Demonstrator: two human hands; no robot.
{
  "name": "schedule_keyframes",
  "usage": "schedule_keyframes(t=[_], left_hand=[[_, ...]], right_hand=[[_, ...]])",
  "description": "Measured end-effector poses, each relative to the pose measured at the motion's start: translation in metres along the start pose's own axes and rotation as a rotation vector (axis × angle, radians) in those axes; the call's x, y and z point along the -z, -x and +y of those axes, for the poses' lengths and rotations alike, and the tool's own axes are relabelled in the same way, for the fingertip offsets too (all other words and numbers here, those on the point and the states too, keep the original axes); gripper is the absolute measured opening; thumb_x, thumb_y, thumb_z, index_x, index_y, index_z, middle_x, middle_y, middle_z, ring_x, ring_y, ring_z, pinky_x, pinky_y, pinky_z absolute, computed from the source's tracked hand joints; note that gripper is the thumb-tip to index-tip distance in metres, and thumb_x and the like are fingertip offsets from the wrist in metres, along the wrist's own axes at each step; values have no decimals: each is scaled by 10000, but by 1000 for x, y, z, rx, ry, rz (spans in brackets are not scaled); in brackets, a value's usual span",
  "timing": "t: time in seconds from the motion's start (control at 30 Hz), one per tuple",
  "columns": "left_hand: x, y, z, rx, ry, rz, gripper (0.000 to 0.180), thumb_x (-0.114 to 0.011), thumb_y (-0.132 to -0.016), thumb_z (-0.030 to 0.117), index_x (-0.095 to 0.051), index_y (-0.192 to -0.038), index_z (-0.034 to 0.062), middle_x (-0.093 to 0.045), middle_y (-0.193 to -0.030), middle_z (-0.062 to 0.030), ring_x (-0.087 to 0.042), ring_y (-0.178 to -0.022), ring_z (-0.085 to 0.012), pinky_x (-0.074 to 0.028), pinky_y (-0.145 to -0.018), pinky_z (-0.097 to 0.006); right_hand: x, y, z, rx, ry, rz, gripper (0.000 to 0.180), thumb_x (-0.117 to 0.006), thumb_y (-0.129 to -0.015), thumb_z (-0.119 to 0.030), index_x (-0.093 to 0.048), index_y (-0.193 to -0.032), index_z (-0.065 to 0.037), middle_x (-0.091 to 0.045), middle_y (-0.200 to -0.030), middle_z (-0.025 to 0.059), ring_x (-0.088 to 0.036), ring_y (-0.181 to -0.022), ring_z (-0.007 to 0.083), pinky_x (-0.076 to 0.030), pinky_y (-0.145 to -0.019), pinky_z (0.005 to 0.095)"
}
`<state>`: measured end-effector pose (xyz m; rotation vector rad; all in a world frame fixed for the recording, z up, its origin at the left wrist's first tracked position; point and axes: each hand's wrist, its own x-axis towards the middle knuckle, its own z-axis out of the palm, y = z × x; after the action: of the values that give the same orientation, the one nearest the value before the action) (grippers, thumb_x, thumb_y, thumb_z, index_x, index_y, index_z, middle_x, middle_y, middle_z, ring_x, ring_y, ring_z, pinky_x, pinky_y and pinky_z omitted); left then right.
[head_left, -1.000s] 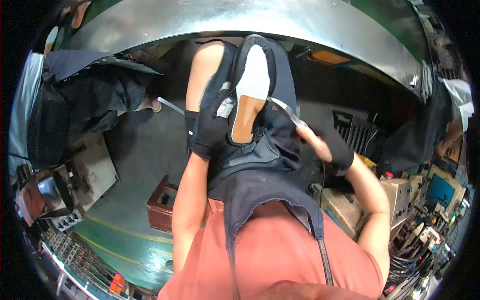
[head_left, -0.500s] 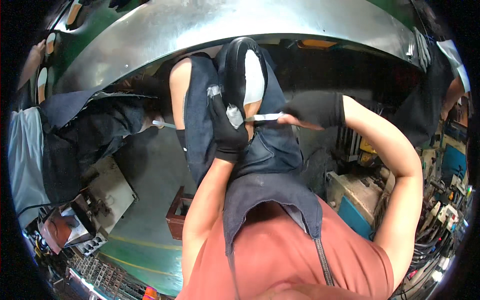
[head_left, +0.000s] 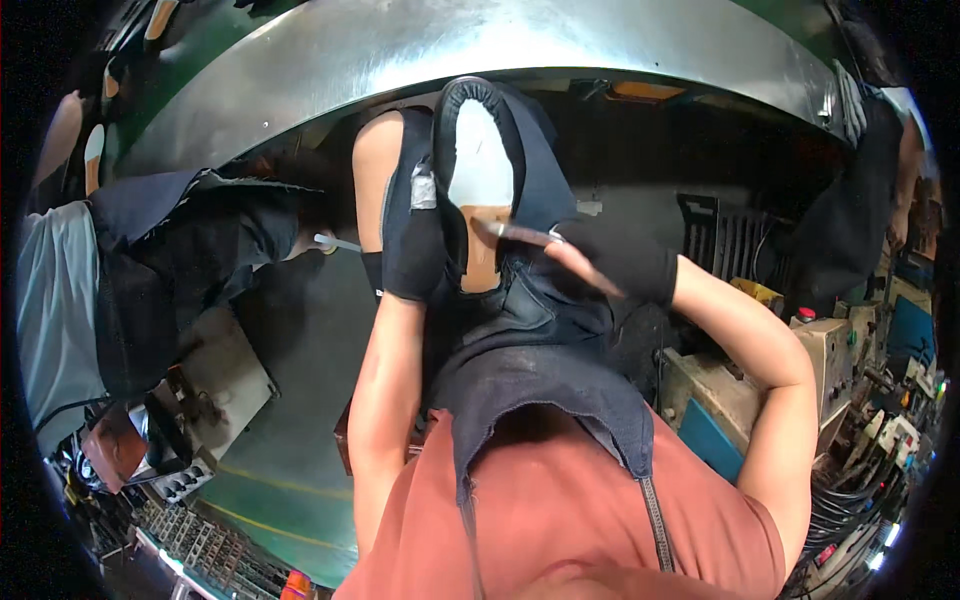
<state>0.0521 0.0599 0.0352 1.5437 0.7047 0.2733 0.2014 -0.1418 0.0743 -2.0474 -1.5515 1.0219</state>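
Observation:
A black shoe (head_left: pixel 485 165) lies sole up on my lap, its toe pointing away; a white patch covers the front of its underside and the rear is brown. My left hand (head_left: pixel 414 255), in a black fingerless glove with silvery tape on a finger, is closed around the shoe's left side; its fingertips are partly hidden. Over the brown part, my right hand (head_left: pixel 612 258), also black-gloved, grips a slim knife-like tool (head_left: pixel 522 234). The tool's pale tip points left at the shoe; whether it touches is unclear.
A curved metal conveyor or bench (head_left: pixel 330 75) runs across in front of my knees. People sit or stand at both sides, one dark-trousered leg (head_left: pixel 190 255) close on the left. Beige machinery (head_left: pixel 715 390) stands by my right elbow, and a small brown wooden stool (head_left: pixel 343 440) is at my left.
The shoe has turned so its underside faces up more fully. My left hand has shifted left along its side, and the tool has swung from level to slanting over the brown part.

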Motion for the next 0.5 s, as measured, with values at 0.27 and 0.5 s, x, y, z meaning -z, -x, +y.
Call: schedule_keyframes(t=[0.27,0.5], left_hand=[[-31,-4,-44,-153,117,124,425,-346,-1018,271,-443,-1293,-38,-554,-1205,-165,-530,-1122,-274,-397,-977,-354],[-33,-4,-29,-277,-531,214,546,-582,-907,231,-377,-1304,-83,-511,-1231,-270,-492,-1185,-358,-375,-1003,-395]], right_hand=[[28,-22,-39,-59,324,148,408,-485,-942,-382,-622,-856,-8,-623,-788,228,-625,-724,405,-499,-643,464],[57,-11,7,97,383,-16,390,-525,-917,-380,-619,-828,-13,-631,-778,186,-635,-693,372,-512,-649,448]])
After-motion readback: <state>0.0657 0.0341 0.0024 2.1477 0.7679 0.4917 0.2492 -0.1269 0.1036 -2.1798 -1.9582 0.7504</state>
